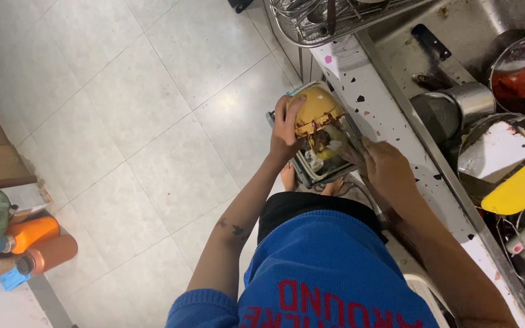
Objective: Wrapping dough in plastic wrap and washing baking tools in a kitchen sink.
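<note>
My left hand [285,129] clamps its grip around a tilted yellow bowl [315,109] above the waste bin [311,170] on the floor, while my right hand [384,170], nearer the table [384,115], closes on a scraping utensil just below the bowl's mouth.

There is one view, from a camera on the person's head, looking steeply down over the blue jumper [329,267] at the tiled floor [123,121] on the left and the speckled bench [390,115] edge and sink [457,54] on the right, at arm's length.
</note>
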